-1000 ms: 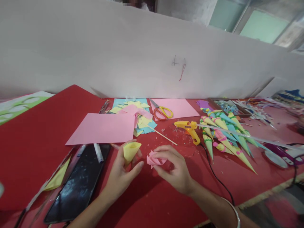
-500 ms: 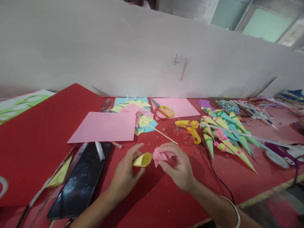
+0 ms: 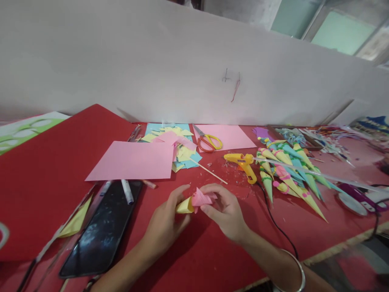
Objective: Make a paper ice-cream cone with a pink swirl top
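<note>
Near the front middle of the red table, my left hand [image 3: 164, 221] holds a yellow paper cone [image 3: 184, 206], its wide mouth turned to the right. Between the fingers of my right hand [image 3: 227, 211] is a folded pink paper piece [image 3: 202, 198]. The pink piece meets the cone's mouth; whether part of it sits inside is hard to make out.
A yellow glue gun [image 3: 243, 162] lies right of centre, beside a pile of finished paper cones [image 3: 291, 166]. Scissors [image 3: 208, 141], cut paper squares [image 3: 182, 154], a pink sheet [image 3: 133, 160] and a black phone [image 3: 100, 231] lie on the red table [image 3: 194, 259].
My hands have come closer together. The pink piece, held apart from the yellow cone before, is now at its mouth.
</note>
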Demonstrator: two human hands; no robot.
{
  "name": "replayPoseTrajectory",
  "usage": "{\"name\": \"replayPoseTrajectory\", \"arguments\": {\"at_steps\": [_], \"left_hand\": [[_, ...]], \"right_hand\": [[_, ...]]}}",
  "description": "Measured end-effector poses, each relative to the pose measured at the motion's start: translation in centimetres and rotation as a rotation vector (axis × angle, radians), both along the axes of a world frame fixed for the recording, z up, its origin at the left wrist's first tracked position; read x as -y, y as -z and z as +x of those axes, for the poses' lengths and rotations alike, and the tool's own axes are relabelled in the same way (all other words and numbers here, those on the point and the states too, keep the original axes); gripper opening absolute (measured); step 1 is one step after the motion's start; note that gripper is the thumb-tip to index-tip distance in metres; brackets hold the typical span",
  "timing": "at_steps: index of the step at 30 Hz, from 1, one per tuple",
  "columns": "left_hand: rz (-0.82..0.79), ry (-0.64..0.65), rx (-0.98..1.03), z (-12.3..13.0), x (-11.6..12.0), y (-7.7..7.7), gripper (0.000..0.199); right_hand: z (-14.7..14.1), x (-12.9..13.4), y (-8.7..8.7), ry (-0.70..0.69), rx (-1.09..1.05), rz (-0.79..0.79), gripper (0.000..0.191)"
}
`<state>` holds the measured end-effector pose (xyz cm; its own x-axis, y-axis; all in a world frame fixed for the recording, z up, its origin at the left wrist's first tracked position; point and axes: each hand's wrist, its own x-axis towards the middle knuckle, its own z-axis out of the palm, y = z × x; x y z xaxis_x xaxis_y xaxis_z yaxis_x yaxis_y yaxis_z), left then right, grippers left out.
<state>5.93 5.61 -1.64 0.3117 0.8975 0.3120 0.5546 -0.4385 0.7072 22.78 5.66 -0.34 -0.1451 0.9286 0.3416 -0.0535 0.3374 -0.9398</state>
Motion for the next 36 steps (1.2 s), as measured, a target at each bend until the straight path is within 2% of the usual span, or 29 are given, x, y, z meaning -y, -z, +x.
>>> {"name": "replayPoseTrajectory", "arguments": {"at_steps": [9, 16, 18, 22, 25, 27, 30, 34, 36], "left_hand": [[-0.033, -0.021, 0.018, 0.1, 0.1, -0.2, 0.05], [-0.117, 0.0, 0.092, 0.1, 0.1, -0.7, 0.045], [-0.163, 0.017, 0.116, 0.2, 0.0, -1.0, 0.038], [-0.238, 0.073, 0.108, 0.3, -0.2, -1.5, 0.004], [-0.317, 0.111, 0.076, 0.1, -0.5, -2.0, 0.008], [-0.388, 0.194, 0.086, -0.1, -0.7, -2.5, 0.004], [-0.469, 0.311, 0.127, -0.6, -1.0, -3.2, 0.015], [-0.545, 0.337, 0.163, -1.0, -1.1, -3.3, 0.02], [-0.646, 0.349, 0.181, -1.1, -1.0, -3.1, 0.023]], "right_hand": [[-0.2, -0.2, 0.1, -0.116, -0.056, 0.021, 0.027], [0.0, -0.1, -0.2, -0.16, -0.014, 0.028, 0.026], [0.0, -0.1, -0.2, -0.161, 0.011, 0.037, 0.027], [0.1, -0.1, -0.1, -0.159, 0.023, 0.047, 0.026], [0.2, -0.2, 0.0, -0.14, 0.011, 0.056, 0.02], [0.3, -0.3, 0.0, -0.127, 0.014, 0.056, 0.016], [0.4, -0.3, -0.1, -0.128, 0.032, 0.052, 0.015], [0.4, -0.2, -0.3, -0.149, 0.038, 0.048, 0.017], [0.4, -0.1, -0.4, -0.147, 0.046, 0.058, 0.017]]}}
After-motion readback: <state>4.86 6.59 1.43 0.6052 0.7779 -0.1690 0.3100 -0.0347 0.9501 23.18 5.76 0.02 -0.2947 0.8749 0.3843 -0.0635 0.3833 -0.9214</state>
